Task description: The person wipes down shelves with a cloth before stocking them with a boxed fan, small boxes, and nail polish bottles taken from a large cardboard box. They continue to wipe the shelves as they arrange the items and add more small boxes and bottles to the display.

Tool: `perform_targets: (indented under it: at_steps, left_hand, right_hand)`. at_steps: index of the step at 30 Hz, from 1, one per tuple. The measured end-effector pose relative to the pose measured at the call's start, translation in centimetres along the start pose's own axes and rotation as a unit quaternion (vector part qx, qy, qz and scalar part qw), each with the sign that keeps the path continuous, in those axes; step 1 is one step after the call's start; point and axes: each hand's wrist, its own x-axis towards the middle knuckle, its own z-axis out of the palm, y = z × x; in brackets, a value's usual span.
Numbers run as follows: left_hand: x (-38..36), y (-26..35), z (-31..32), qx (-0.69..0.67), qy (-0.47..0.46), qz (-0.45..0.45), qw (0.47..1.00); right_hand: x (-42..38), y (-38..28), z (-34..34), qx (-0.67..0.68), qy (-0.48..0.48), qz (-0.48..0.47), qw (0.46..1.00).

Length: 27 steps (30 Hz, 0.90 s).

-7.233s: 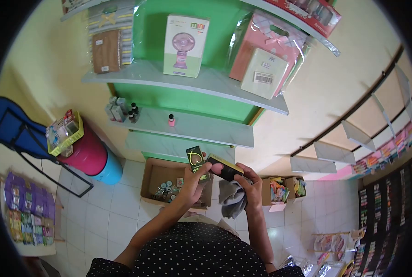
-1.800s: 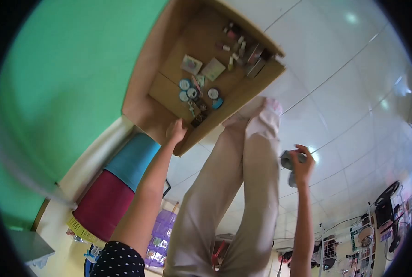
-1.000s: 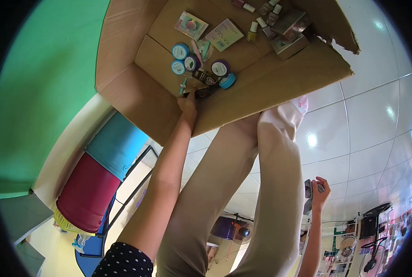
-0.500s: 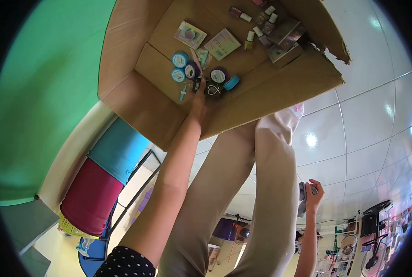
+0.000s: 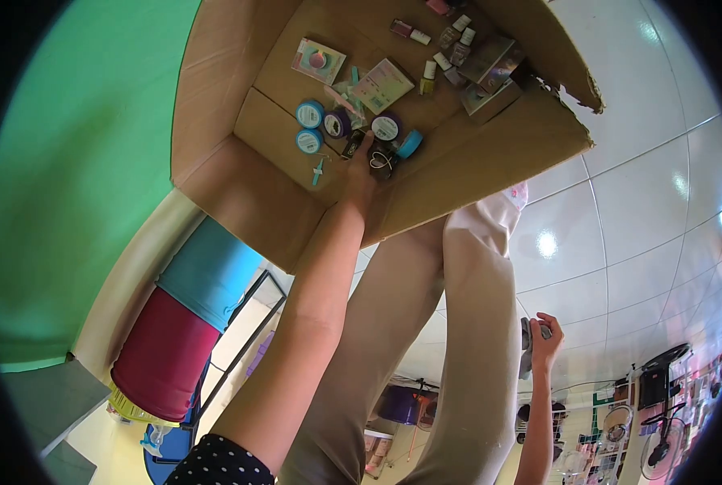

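My left hand (image 5: 359, 171) reaches into a cardboard box (image 5: 276, 194) and is closed on a small black package (image 5: 382, 160) with a white heart outline. Part of it is hidden behind the fingers. Close around lie round jars with blue lids (image 5: 309, 114), dark purple jars (image 5: 337, 124), a blue lid seen on edge (image 5: 409, 144) and a small light-blue stick (image 5: 318, 171). A pink strip (image 5: 341, 101) lies just above. Low on the right, beside my leg, my right hand (image 5: 546, 341) has bent fingers around a grey object (image 5: 526, 347) whose kind I cannot make out.
Inside the box are flat packs (image 5: 384, 86), several nail polish bottles (image 5: 460, 50) and shiny small boxes (image 5: 490, 65). The box's right edge is torn. Blue and dark-red buckets (image 5: 207, 263) stand at left, white floor tiles (image 5: 571, 242) at right.
My left hand has shifted slightly right with the black package, while the jars around it appear a little further left. The right hand stays in place with the grey object.
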Motion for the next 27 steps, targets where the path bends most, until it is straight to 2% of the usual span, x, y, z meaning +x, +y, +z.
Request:
perform_targets:
  at_steps: [4, 6, 7, 9, 10, 12, 13, 15, 16, 18, 20, 22, 24, 27]
  left_hand:
    - [4.0, -1.6, -2.0, -0.079, -0.037, -0.007, 0.996]
    - [3.4, -1.9, -2.0, -0.046, 0.031, 0.09, 0.994]
    - [4.1, -2.2, -2.6, -0.046, 0.031, 0.091, 0.994]
    - [6.0, -3.0, -4.4, -0.023, 0.031, 0.19, 0.981]
    - [5.1, -2.5, -4.6, -0.023, 0.029, 0.19, 0.981]
    - [1.9, -0.5, -4.4, 0.051, 0.062, 0.125, 0.989]
    - [0.8, 0.6, -4.3, 0.049, 0.058, 0.127, 0.989]
    - [-0.8, 2.7, -4.5, 0.113, 0.002, 0.09, 0.989]
    - [-1.4, 3.7, -4.8, 0.111, -0.002, 0.093, 0.989]
    - [-2.7, 5.5, -5.2, 0.165, -0.086, 0.107, 0.977]
    - [-6.9, 7.5, -4.2, 0.159, -0.11, 0.129, 0.973]
    - [-11.4, 9.3, -3.5, 0.186, -0.224, 0.127, 0.948]
    - [-17.6, 10.8, -2.5, 0.22, -0.285, 0.097, 0.928]
    - [-24.0, 10.8, -3.2, 0.27, -0.396, 0.091, 0.873]
  right_hand:
    - [0.0, -0.6, 0.1, 0.005, -0.001, 0.006, 1.0]
    - [0.0, -0.7, 0.1, 0.015, 0.0, 0.001, 1.0]
    - [0.0, -0.7, 0.0, 0.016, 0.0, 0.0, 1.0]
    - [-0.1, -0.7, -0.1, 0.019, 0.009, -0.007, 1.0]
    - [-0.4, -0.6, -0.4, 0.02, 0.01, -0.006, 1.0]
    - [-0.7, -0.8, -0.9, 0.048, 0.017, -0.008, 0.999]
    - [-0.9, -1.1, -1.2, 0.05, 0.02, -0.011, 0.998]
    - [-1.5, -2.0, -2.0, 0.057, 0.029, -0.012, 0.998]
    - [-1.9, -2.5, -2.5, 0.059, 0.032, -0.016, 0.998]
    - [-2.7, -4.0, -3.4, 0.064, 0.056, -0.029, 0.996]
    - [-3.9, -6.9, -4.4, 0.085, 0.064, -0.065, 0.992]
    - [-5.4, -10.8, -5.2, 0.107, 0.074, -0.1, 0.986]
    - [-7.4, -15.1, -5.9, 0.174, 0.015, -0.128, 0.976]
    - [-11.1, -20.5, -7.2, 0.189, -0.149, -0.154, 0.958]
